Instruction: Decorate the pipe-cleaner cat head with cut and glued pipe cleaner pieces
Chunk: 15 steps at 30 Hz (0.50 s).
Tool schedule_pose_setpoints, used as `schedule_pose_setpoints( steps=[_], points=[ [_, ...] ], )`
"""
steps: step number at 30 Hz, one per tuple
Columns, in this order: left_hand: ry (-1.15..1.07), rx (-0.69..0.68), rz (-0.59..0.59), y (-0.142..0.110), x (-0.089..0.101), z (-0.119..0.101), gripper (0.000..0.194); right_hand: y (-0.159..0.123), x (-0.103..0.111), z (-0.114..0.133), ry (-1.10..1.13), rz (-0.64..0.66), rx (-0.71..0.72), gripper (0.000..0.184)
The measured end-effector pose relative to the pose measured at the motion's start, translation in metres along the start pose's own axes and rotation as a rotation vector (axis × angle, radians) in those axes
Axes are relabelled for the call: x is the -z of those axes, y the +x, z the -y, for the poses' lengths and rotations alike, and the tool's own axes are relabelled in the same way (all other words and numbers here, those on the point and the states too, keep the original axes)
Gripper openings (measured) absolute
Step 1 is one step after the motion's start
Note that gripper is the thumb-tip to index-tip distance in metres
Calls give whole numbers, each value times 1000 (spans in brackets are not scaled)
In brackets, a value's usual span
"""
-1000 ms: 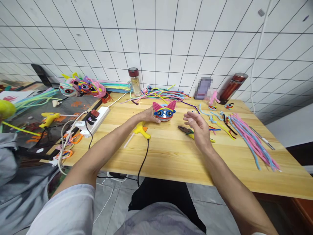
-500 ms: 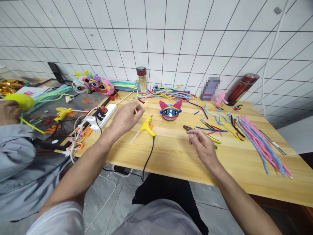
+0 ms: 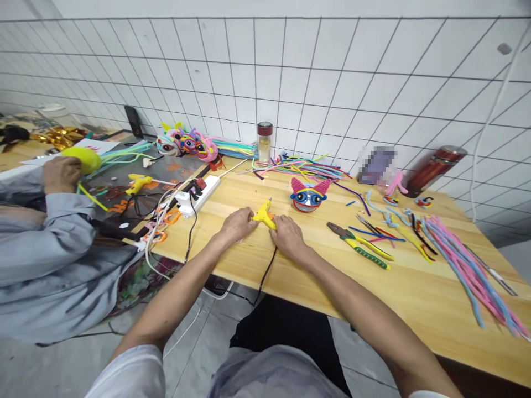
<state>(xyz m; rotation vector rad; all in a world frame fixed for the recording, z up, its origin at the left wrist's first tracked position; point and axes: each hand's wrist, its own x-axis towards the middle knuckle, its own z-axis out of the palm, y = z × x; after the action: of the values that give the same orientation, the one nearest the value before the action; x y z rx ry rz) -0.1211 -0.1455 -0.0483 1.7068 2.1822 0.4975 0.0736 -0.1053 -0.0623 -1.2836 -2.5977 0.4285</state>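
Observation:
A yellow hot glue gun [image 3: 263,212] is on the wooden table in front of me, between my two hands. My right hand [image 3: 289,236] is closed on the lower end of its handle, where the black cord comes out. My left hand [image 3: 237,226] is closed at the gun's rear, and the white glue stick there is hidden by the fingers. Just beyond, to the right, sits a small mask-like head [image 3: 309,197] with pink ears and blue-ringed eyes. Green-and-yellow pliers [image 3: 360,244] lie farther right, apart from my hands.
A white power strip [image 3: 199,195] with cords stands at left. Pipe cleaners [image 3: 468,271] lie in a bundle at right, beside a leaning red thermos [image 3: 435,170]. At the back stands a glass bottle [image 3: 264,145]. A co-worker's hand [image 3: 62,174] holds a yellow rounded piece at far left.
My right hand has let go of the pliers and moved left to the glue gun's handle. My left hand has come down to the gun's rear. The view has shifted left.

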Motion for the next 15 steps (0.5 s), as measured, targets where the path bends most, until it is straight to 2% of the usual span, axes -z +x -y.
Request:
schedule_pose_setpoints(
  steps=[3,6,8,10,12,15],
  points=[
    [-102,-16,-130,-5,16,11,27,26,-11,13,20,-29,27,43],
    [-340,-144,-369,-17,33,14,28,57,-19,32,56,-50,39,45],
    [-478,-210,-463,-26,40,10,28,78,-22,44,87,-65,36,45],
    [-558,-230,-497,-34,41,3,27,94,-22,49,120,-69,26,42],
    [-601,-245,-481,-40,37,-8,24,100,-19,47,160,-76,17,40],
    [-618,-362,-489,-48,22,-31,18,80,-11,36,238,-89,46,41]
  ],
)
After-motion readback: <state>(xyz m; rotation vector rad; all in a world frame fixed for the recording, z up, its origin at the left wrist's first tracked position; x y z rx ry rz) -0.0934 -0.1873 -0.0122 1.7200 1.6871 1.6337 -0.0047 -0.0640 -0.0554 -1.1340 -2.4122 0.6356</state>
